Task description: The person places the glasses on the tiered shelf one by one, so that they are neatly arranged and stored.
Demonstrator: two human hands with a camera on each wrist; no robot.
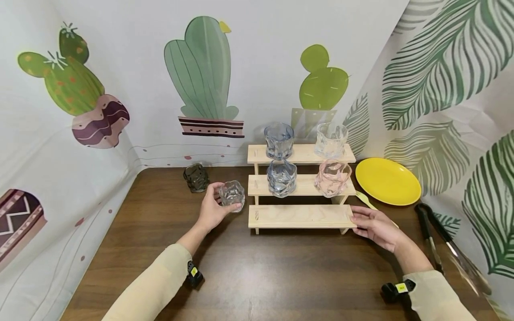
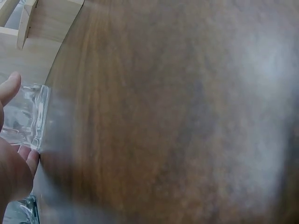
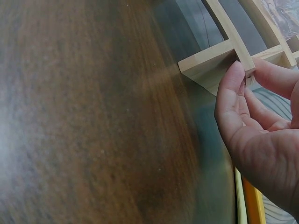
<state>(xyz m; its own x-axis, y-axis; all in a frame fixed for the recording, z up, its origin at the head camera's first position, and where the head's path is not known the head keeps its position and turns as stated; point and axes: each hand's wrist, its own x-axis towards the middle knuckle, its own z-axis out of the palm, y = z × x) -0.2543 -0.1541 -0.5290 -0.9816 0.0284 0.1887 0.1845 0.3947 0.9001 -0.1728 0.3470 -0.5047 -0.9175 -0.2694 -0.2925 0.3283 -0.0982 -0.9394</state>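
My left hand (image 1: 213, 209) grips a clear, wavy-sided glass (image 1: 232, 196), thumb on its near side and fingers behind it. To the right stands a three-step wooden display rack (image 1: 301, 216). At the right end of its lowest step, my right hand (image 1: 377, 227) pinches the board between thumb and fingers, also seen close up in the right wrist view. The middle step carries a blue glass (image 1: 282, 178) and a pink glass (image 1: 333, 178). On the top step are another blue glass (image 1: 279, 141) and a clear glass (image 1: 331, 140).
A dark grey glass (image 1: 196, 178) stands behind my left hand. Right of the rack are a yellow plate (image 1: 387, 181) against the wall, a pale yellow fork (image 1: 365, 200) partly behind my right hand, and black-handled metal tongs (image 1: 449, 240). A patterned cloth hangs behind the brown table (image 1: 257, 276).
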